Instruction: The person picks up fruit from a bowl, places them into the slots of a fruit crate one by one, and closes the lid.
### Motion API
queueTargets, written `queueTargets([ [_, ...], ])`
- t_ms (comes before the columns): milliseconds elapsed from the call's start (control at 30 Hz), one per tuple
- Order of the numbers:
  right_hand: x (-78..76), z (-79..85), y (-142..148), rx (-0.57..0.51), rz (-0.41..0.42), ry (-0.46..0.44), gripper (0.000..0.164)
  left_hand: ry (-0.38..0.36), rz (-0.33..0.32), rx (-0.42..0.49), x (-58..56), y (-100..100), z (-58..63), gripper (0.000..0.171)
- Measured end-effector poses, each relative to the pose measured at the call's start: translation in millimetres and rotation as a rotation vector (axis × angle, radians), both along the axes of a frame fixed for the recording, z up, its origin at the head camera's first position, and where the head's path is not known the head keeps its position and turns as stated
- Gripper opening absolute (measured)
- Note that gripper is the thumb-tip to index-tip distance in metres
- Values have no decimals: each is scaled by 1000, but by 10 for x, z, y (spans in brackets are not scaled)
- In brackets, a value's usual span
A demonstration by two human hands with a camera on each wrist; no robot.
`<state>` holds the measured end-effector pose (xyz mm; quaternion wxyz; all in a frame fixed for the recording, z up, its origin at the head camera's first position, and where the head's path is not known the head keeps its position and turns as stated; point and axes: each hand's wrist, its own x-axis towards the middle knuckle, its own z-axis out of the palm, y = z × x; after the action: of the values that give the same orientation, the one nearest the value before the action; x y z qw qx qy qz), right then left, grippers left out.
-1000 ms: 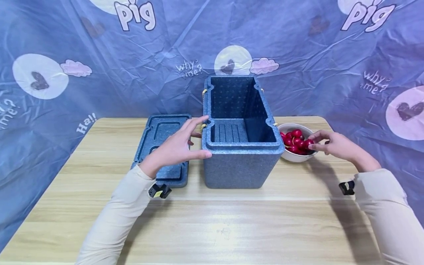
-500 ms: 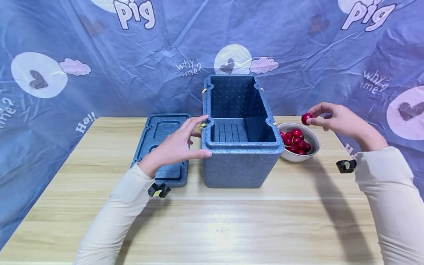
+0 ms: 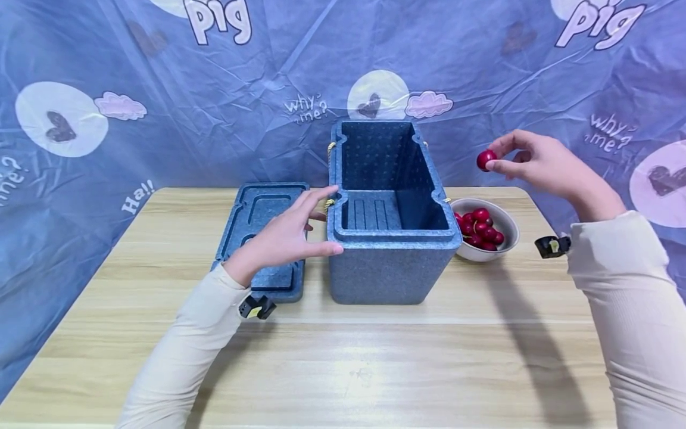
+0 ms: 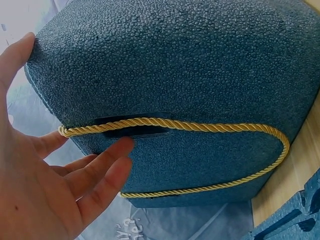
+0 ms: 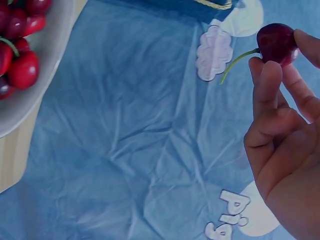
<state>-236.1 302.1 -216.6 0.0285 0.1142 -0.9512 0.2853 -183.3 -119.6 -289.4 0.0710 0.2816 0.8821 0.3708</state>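
Note:
My right hand (image 3: 560,170) pinches a dark red cherry (image 3: 485,159) between thumb and fingertips, raised above and behind the white bowl (image 3: 479,256). A green stem (image 5: 239,61) curves off this cherry in the right wrist view. Several more red cherries (image 3: 479,229) lie in the bowl. My left hand (image 3: 284,238) is spread at the left side of a blue foam box (image 3: 383,277), its thumb at the front corner and its index fingertip at the rim. The box stands uncovered, with nothing on the part of its floor that shows. Yellow rope (image 4: 200,126) runs along its side.
The blue foam lid (image 3: 273,202) lies on the wooden table (image 3: 343,369) left of the box, partly behind my left hand. To the right, the bowl stands close beside the box. A blue printed cloth (image 3: 214,131) hangs behind the table.
My right hand has lifted one cherry out of the bowl, then carried it higher and slightly left. The left hand has stayed at the box's side.

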Motion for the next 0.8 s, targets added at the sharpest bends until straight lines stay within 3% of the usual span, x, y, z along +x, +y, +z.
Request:
queueTargets([
  [300,6,217,-226,-33,28,28,30,7,6,-10,3,2,27,93],
  [600,23,301,-502,-112,127,110,23,11,6,-15,-20,8,23,93],
  [800,0,336,-729,-109,186,129,26,15,3,-18,-19,-5,13,93],
])
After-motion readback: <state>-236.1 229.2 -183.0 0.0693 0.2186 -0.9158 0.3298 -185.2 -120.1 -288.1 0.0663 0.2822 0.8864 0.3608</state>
